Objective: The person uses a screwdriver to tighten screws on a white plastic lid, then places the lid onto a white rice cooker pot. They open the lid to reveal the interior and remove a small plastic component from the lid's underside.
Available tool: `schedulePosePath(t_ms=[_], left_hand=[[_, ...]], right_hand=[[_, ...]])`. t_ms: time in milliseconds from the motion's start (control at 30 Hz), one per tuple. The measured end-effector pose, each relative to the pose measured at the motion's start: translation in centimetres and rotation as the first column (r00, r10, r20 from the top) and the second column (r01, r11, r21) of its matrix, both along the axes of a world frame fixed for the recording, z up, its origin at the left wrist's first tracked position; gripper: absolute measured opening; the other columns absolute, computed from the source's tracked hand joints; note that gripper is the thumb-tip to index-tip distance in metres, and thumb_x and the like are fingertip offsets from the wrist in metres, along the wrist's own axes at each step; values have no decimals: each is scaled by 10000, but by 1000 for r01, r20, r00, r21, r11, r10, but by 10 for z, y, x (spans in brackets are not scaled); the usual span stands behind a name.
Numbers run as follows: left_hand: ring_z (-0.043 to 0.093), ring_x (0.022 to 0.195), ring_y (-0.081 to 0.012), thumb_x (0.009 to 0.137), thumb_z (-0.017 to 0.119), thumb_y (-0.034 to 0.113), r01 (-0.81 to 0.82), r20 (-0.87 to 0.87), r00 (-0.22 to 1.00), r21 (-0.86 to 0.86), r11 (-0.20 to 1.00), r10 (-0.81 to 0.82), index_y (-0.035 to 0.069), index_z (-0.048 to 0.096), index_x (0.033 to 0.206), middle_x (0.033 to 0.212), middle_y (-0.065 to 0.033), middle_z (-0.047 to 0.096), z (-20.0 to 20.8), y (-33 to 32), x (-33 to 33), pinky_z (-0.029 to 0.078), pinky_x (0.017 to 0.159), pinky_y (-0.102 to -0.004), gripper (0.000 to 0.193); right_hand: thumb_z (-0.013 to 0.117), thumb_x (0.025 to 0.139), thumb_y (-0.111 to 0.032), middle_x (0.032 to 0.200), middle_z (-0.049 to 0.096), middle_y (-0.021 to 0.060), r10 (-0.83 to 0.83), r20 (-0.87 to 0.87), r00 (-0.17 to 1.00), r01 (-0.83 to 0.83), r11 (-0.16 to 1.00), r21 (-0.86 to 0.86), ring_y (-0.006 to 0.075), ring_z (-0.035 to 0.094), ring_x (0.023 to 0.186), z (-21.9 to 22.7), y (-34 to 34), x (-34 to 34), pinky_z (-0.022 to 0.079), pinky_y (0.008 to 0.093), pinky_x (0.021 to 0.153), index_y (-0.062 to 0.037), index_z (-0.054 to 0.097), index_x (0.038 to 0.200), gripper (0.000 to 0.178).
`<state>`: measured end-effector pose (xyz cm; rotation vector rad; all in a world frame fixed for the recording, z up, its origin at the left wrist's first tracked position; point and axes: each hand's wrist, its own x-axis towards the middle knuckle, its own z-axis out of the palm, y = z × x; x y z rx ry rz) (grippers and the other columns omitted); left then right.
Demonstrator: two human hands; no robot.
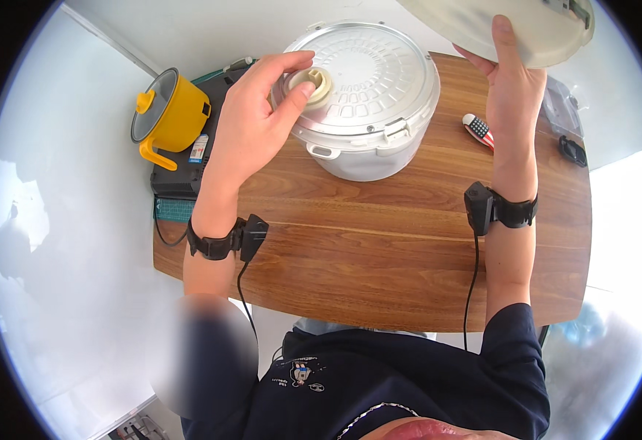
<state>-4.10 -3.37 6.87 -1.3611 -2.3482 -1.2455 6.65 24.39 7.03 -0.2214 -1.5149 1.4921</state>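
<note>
1. At 11 o'clock, left hand [251,121]: back up, wrist angled toward 1 o'clock, thumb and fingers curled around cream round fitting [323,83]. Can't tell if fitting touches the metal top below.
2. White pot [369,103]: 12 o'clock, on wooden table [350,257].
3. At 2 o'clock, right hand [510,86]: raised, forearm pointing to 12, gripping pale cover [475,26] by its edge, thumb on near face.

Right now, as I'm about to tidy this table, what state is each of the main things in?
White tub: standing on the table, metal top on.
Cream knob: at the left hand, grip unclear.
Pale cover: held up in the right hand.
Yellow pot: lid on.
Handset: lying flat.
Wrist straps: fastened.
</note>
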Motion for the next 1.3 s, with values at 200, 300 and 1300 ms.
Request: schedulePosePath(t_ms=[200, 300, 1300], left_hand=[[662, 1019, -263, 863, 793, 127, -37, -435, 898, 75, 996, 66, 93, 725, 1102, 1138, -44, 705, -6, -1, 21, 510, 937, -362, 251], [642, 948, -238, 798, 839, 152, 50, -621, 782, -9, 999, -44, 114, 741, 1025, 1086, -2, 689, -5, 4, 34, 498, 902, -394, 250], [646, 813, -201, 722, 848, 17, 147, -187, 970, -46, 988, -153, 56, 765, 983, 910, -46, 639, 1, 9, 42, 553, 683, -298, 277]], right_hand=[[607, 1065, -276, 1039, 727, 95, -39, -130, 991, 23, 993, -120, 140, 691, 846, 16, -27, -2, 549, 254, 654, 36, 625, 1271, 375], [613, 1062, -284, 1017, 733, 97, -27, -58, 998, 26, 1000, -7, 134, 686, 819, 7, -13, 3, 528, 249, 639, 34, 646, 1236, 364], [678, 1031, -271, 1198, 679, 75, -32, -133, 991, 50, 990, 132, 141, 601, 1054, -11, -1, -7, 500, 297, 880, 47, 578, 1358, 466]])
